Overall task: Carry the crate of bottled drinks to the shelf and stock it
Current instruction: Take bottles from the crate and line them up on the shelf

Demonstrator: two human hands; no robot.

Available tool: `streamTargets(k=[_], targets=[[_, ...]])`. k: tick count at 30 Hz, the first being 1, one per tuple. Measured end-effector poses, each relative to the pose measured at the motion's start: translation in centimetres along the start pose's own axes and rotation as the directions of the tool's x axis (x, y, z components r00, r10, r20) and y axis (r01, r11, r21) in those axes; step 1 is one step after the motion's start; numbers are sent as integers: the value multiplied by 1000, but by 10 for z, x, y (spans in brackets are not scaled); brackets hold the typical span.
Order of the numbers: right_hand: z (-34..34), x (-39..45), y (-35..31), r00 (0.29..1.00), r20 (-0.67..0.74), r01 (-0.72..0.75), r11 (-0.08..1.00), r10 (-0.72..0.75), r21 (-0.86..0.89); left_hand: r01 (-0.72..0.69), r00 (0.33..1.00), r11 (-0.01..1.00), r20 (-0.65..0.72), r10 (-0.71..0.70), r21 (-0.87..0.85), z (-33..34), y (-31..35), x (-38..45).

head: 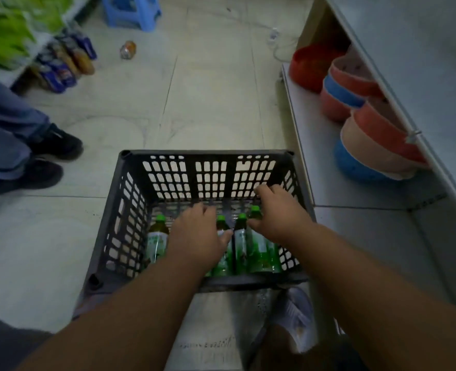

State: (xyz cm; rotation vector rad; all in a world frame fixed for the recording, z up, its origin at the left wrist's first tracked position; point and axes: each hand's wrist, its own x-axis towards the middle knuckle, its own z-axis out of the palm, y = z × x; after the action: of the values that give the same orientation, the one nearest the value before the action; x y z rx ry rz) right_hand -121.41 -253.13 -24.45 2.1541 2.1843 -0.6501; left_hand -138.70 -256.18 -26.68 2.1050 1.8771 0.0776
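Note:
A dark grey slotted plastic crate (pixel 130 199) stands on the tiled floor right in front of me. Inside it stand several clear bottles with green caps and green labels (pixel 157 236). My left hand (pixel 198 234) reaches down into the middle of the crate, palm down, and covers whatever is beneath it, so its grip is hidden. My right hand (pixel 281 214) is curled over the rightmost bottle (pixel 260 253), with the thumb against its neck just below the green cap. The white shelf unit (pixel 309 156) stands directly to the crate's right.
The low shelf board holds stacked red, blue and beige plastic basins (pixel 366 145). Another person's legs and black shoes (pixel 47 156) stand at the left. A can (pixel 128 49) lies on the floor ahead, near a blue stool (pixel 131 12). My own shoe (pixel 296 317) is behind the crate.

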Motion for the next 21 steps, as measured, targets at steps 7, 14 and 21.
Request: streamTargets(k=[7, 14, 21], targets=[[65, 49, 40, 970, 191, -162, 985, 148, 58, 89, 987, 992, 145, -76, -88, 73, -1, -9], [141, 93, 52, 837, 286, -491, 871, 467, 16, 97, 984, 995, 153, -90, -34, 75, 1, -1], [161, 118, 75, 749, 430, -632, 739, 505, 233, 98, 977, 995, 190, -94, -12, 77, -2, 4]])
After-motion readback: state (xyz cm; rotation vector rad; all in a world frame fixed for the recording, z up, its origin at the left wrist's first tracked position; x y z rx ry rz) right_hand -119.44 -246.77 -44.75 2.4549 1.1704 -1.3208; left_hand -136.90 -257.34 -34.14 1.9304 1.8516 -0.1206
